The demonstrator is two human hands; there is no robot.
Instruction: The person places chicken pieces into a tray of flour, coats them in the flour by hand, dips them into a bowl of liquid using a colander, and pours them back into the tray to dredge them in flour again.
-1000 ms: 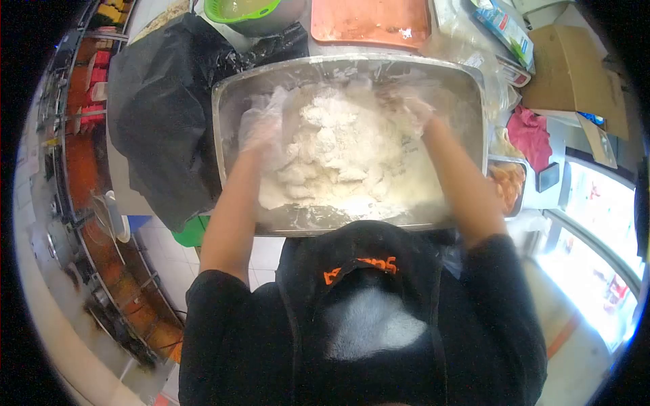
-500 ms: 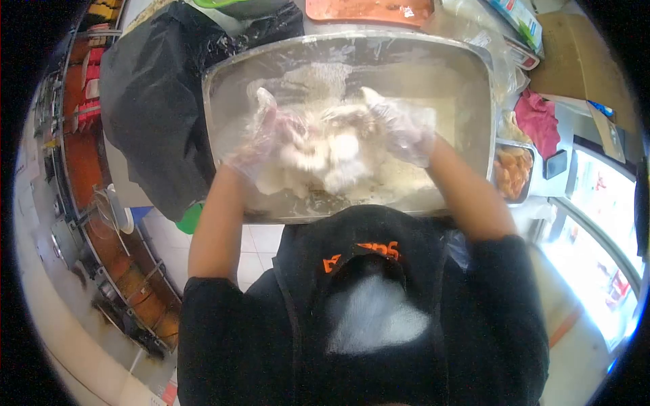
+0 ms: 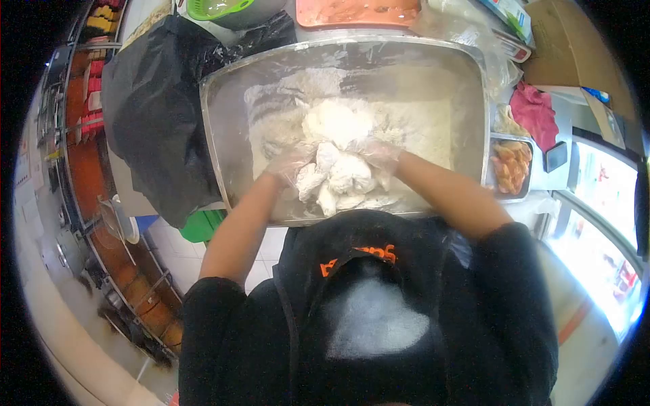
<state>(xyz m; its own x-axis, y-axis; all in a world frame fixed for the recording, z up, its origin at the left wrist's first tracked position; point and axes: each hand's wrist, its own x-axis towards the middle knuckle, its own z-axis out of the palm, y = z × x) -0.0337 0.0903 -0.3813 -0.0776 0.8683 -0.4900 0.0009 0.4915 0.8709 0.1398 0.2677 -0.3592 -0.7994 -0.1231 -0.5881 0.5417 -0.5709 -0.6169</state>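
A large metal tub (image 3: 482, 101) holds white flour (image 3: 423, 128) and a cluster of flour-coated chicken pieces (image 3: 349, 172) near its front wall. My left hand (image 3: 290, 166), in a clear plastic glove, presses against the left side of the cluster, fingers curled round it. From the right, my right hand (image 3: 380, 157), gloved the same way, closes on the pieces, its fingertips partly sunk in flour. Just beyond both hands rises a mound of loose flour (image 3: 338, 122). The undersides of both hands are hidden.
Right of the tub are a tray of raw chicken pieces (image 3: 511, 166), a pink cloth (image 3: 535, 115), a phone (image 3: 555, 157) and a cardboard box (image 3: 569, 47). A black plastic bag (image 3: 152, 122) lies left. Behind stand an orange tray (image 3: 359, 12) and a green basket (image 3: 220, 9).
Both hands have come lower and closer together. The blurred pieces that were being tossed now rest in a heap near the front wall, with a mound of flour behind.
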